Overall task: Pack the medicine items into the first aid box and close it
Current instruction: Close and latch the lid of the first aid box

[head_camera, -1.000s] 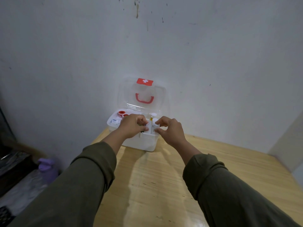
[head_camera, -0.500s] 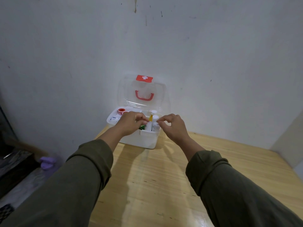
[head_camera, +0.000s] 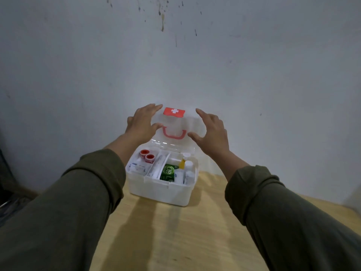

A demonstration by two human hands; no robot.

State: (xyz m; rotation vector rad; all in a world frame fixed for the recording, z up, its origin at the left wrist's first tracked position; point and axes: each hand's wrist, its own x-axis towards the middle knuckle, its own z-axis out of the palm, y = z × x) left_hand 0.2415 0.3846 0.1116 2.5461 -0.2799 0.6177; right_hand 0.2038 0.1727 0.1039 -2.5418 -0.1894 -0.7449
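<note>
- A dark, blurred heap (head_camera: pixel 11 202) is being glimpsed at the far left edge, below the table level; what it is cannot be told.
- A pale wooden table (head_camera: pixel 175 231) is being used as the support, pushed against a grey, stained wall (head_camera: pixel 254 65).
- The left hand (head_camera: pixel 143 124) is being held up at the left edge of the raised clear lid (head_camera: pixel 176 124), fingers stretched out and thumb spread, nothing being gripped; whether the fingertips are actually touching the lid cannot be told.
- The white first aid box (head_camera: pixel 162 189) is being kept open at the far edge of the table, close to the wall, its lid standing nearly upright with a red cross label (head_camera: pixel 174 111) at the top and a red handle (head_camera: pixel 174 133) below it.
- In the box's left compartment, two red-capped vials (head_camera: pixel 147 155) are being seen behind white sachets (head_camera: pixel 136 166).
- In the right compartment, a green packet (head_camera: pixel 168 172) is being stored upright just beside white bottles (head_camera: pixel 188 169) and a small yellow bottle (head_camera: pixel 182 163).
- The right hand (head_camera: pixel 212 132) is being held at the lid's right edge, fingers extended and apart, thumb pointing toward the handle, holding nothing.
- Olive sleeves (head_camera: pixel 293 222) are being worn on both forearms.
</note>
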